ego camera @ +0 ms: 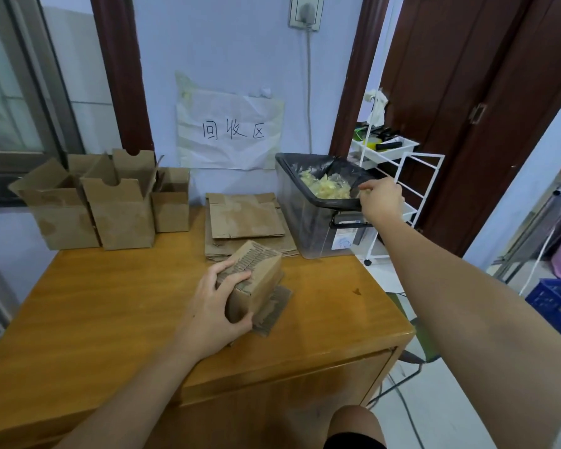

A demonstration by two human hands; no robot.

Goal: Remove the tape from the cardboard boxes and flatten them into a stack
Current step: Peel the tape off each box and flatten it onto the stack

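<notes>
Left hand point(214, 306): fingers and thumb curled around the cardboard box point(256, 283).
Right hand point(381, 199): arm extended, fingers bunched, far right of the box.

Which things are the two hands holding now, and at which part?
The left hand grips the cardboard box at its near end, fingers on top, thumb below. The right hand is above the bin; whether it pinches anything cannot be told.

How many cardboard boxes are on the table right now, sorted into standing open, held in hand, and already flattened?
Standing open boxes at the back left: 3
Box gripped by the left hand: 1
Flattened stack beside the bin: several sheets, exact number cannot be told
Total unflattened boxes: 4
</notes>
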